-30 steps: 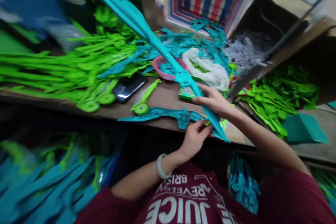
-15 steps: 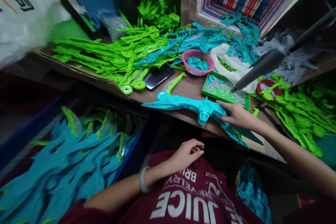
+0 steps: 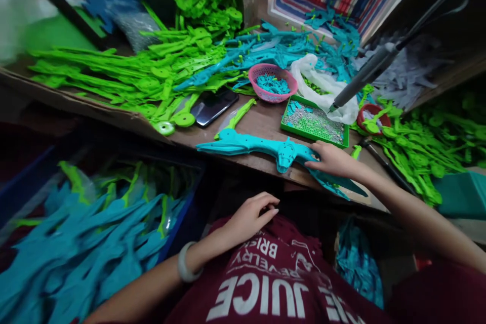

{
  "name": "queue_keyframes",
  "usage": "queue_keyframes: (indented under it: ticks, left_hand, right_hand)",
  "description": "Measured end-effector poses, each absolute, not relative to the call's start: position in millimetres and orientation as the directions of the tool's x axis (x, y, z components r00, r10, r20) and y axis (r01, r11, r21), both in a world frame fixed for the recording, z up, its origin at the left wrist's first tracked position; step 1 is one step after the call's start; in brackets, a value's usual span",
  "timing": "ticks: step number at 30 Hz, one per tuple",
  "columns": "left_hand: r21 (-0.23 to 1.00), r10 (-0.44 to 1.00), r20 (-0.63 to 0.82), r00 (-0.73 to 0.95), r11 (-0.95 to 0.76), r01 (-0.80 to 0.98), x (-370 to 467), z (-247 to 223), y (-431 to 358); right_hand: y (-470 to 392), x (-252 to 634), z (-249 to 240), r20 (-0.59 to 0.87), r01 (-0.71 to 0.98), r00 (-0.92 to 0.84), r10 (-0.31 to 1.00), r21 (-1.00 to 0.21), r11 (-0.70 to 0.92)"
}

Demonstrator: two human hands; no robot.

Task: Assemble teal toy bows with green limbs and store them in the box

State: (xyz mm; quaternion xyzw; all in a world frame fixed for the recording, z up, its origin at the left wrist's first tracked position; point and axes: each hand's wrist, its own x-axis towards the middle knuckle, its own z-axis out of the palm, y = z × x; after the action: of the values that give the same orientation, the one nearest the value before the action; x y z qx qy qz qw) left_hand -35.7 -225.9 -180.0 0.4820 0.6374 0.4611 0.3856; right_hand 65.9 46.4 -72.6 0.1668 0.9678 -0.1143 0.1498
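Note:
A long turquoise plastic piece [image 3: 261, 146] lies along the front edge of the wooden table. My right hand [image 3: 332, 158] rests at its right part, thumb and fingertips closed around the edge. My left hand [image 3: 252, 215] hovers in front of my shirt, below the table edge, with fingers loosely curled and touching no piece. Behind the turquoise piece sits a green tray [image 3: 315, 124] of small silvery screws and turquoise bits. The tip of a hanging grey screwdriver [image 3: 362, 78] is over that tray. A thin light-green part [image 3: 239, 117] lies just behind the piece's left half.
Green parts [image 3: 152, 71] cover the table's left, near a phone [image 3: 214, 106]. A pink basket [image 3: 272, 82] stands mid-table, a red bowl [image 3: 374, 119] further right. A blue-edged bin of turquoise pieces [image 3: 94, 233] is at lower left. A black-handled tool [image 3: 387, 164] lies at right.
The whole view has shifted, so the table things appear further left and slightly higher. My right hand stays on the turquoise piece, and my left hand remains in front of my shirt.

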Motion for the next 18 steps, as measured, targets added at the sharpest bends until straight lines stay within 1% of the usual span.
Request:
queue_keyframes:
  ticks: [3,6,8,11,14,16,18]
  left_hand:
    - [0.927,0.983,0.05,-0.178,0.02,0.373,-44,-173,-227]
    - [0.842,0.975,0.181,-0.126,-0.087,0.533,-52,-170,-225]
    - [0.788,0.966,0.244,-0.089,-0.143,0.599,-56,-166,-220]
    - [0.706,0.946,0.325,-0.019,-0.229,0.671,-56,-157,-209]
    - [0.625,0.918,0.395,0.039,-0.299,0.721,-54,-147,-196]
    - [0.58,0.899,0.434,0.064,-0.333,0.743,-54,-143,-187]
    - [0.541,0.88,0.468,0.078,-0.355,0.762,-54,-142,-178]
  right_hand:
    - [42,64,-70,-0.347,0.413,-0.874,0.341,-0.159,0.897]
    - [42,59,-70,-0.358,0.44,-0.862,0.358,-0.183,0.879]
    - [45,57,-72,-0.364,0.451,-0.856,0.366,-0.184,0.873]
    - [49,56,-72,-0.344,0.461,-0.858,0.381,-0.19,0.867]
    - [52,56,-69,-0.274,0.451,-0.879,0.39,-0.208,0.868]
    - [54,54,-68,-0.236,0.441,-0.889,0.392,-0.212,0.872]
    - [56,53,-68,-0.228,0.428,-0.896,0.381,-0.212,0.879]
